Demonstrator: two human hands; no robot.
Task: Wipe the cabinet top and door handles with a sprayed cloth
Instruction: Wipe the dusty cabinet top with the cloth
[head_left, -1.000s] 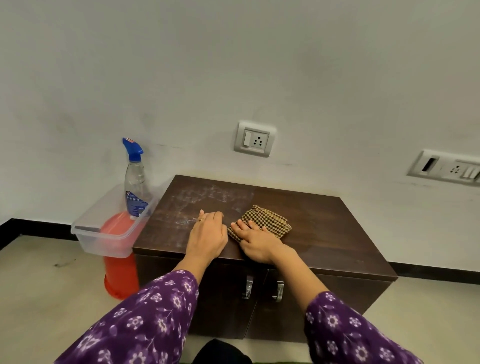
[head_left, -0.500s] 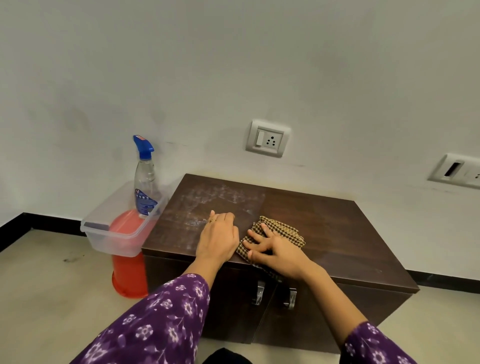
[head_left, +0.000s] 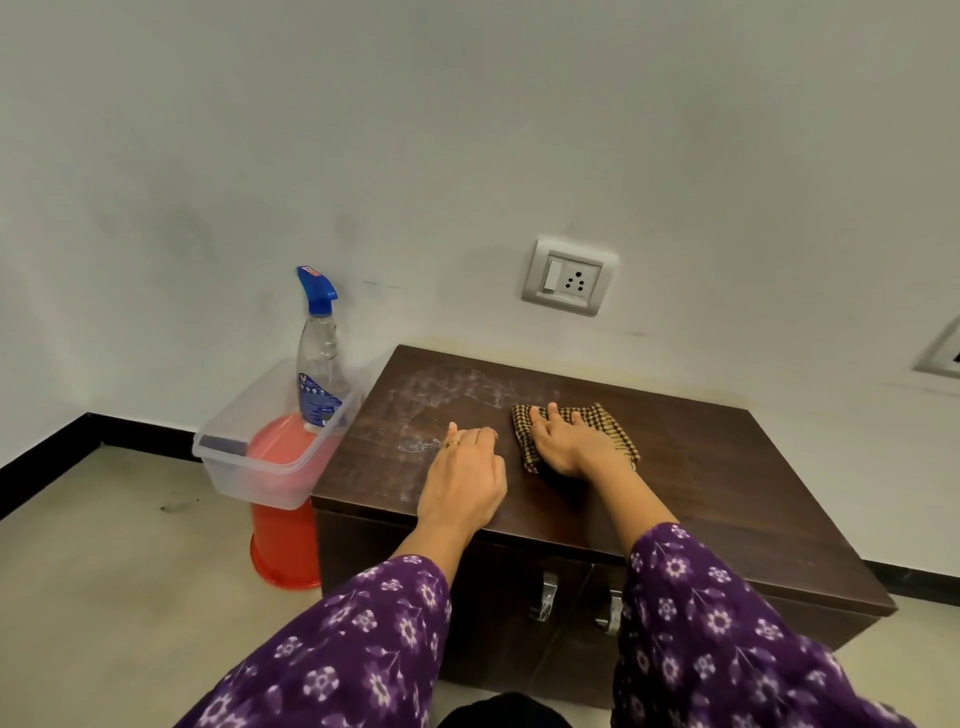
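Whitish streaks (head_left: 451, 385) are seen on the cabinet top (head_left: 727, 493). The checked cloth (head_left: 607, 423) is pressed by the right hand (head_left: 569, 449), grip spread; the left hand (head_left: 465, 486) is laid beside, grip loose.

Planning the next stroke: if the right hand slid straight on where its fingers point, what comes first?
Ahead of the right hand, probably the whitish smears on the cabinet top, then the wall.
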